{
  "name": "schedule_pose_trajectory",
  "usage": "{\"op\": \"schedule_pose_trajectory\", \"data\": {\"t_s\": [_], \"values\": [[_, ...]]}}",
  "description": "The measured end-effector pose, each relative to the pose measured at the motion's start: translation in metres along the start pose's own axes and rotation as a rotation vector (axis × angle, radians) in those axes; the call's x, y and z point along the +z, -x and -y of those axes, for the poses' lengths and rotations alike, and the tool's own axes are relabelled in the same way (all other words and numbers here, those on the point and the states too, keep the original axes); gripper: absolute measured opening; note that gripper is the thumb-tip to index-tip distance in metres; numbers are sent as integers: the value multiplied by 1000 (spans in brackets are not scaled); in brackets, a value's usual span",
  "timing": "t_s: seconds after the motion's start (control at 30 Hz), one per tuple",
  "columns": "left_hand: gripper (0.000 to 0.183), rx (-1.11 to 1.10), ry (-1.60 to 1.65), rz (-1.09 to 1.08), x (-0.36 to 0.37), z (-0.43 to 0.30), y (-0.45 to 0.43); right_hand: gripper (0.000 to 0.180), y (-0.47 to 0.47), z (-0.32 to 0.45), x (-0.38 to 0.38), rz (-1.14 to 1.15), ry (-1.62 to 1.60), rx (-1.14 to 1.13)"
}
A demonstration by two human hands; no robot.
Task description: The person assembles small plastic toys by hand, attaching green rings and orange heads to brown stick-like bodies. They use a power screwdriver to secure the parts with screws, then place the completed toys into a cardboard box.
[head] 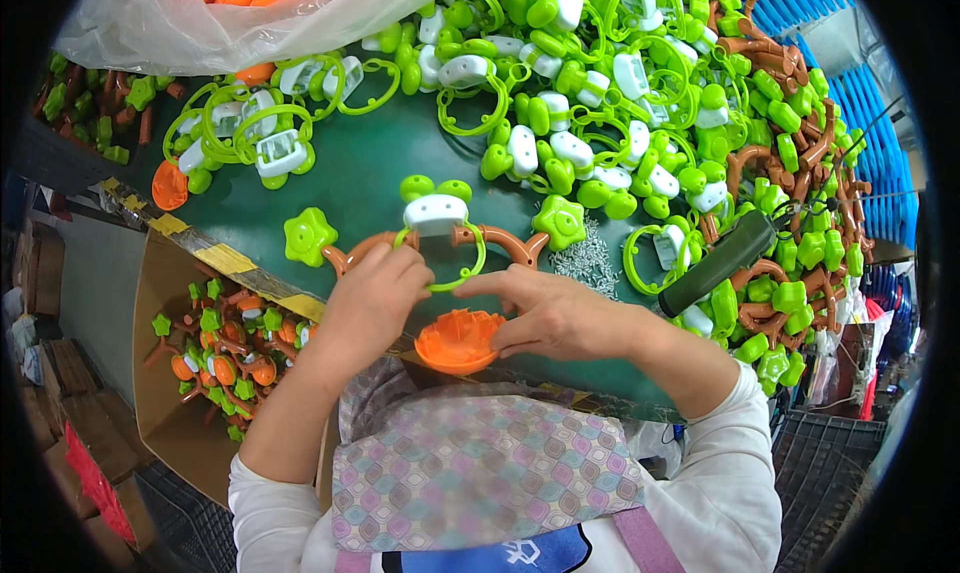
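My left hand (381, 295) grips the lower left of a light-green ring (481, 262), close to the end of a brown plastic branch (346, 256) tipped with a green star-shaped piece (310, 236). A white block (435, 211) with two green knobs tops the ring. On its right lies another brown branch (501, 237), its end by the block and a green star piece (561, 223) on its fork. My right hand (559, 310) has its fingers apart, the index fingertip by the ring's bottom. Its thumb meets the rim of an orange half-shell (459, 340), open side up.
Small metal screws (589, 262) lie right of the parts, near a dark-green cylindrical tool (720, 264) on a cable. Green-and-white ring pieces (570, 149) are heaped behind. A plastic bag (247, 37) holds orange shells. A cardboard box (161, 333) of assembled pieces stands below the table's left edge.
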State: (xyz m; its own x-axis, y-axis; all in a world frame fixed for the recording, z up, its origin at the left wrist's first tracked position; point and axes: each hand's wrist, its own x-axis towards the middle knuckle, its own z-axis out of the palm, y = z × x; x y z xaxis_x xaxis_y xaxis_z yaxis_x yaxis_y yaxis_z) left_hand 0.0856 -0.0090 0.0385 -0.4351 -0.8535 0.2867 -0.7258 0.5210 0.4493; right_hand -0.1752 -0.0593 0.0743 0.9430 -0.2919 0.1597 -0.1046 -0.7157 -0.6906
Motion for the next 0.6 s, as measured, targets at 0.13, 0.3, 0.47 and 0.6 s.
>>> {"op": "schedule_pose_trajectory", "data": {"t_s": [0.13,0.3,0.47,0.6], "values": [[21,5,22,23,-4,-3,-1,7,-17,-8,21,-113,334,24],[11,-527,350,-252,0,-50,23,14,-22,-31,34,-189,462,-24],[38,-955,1592,-103,27,-55,38,19,-23,-21,33,-141,549,-44],[42,-783,1854,-379,48,-41,24,31,-23,4,32,-77,481,-88]]}}
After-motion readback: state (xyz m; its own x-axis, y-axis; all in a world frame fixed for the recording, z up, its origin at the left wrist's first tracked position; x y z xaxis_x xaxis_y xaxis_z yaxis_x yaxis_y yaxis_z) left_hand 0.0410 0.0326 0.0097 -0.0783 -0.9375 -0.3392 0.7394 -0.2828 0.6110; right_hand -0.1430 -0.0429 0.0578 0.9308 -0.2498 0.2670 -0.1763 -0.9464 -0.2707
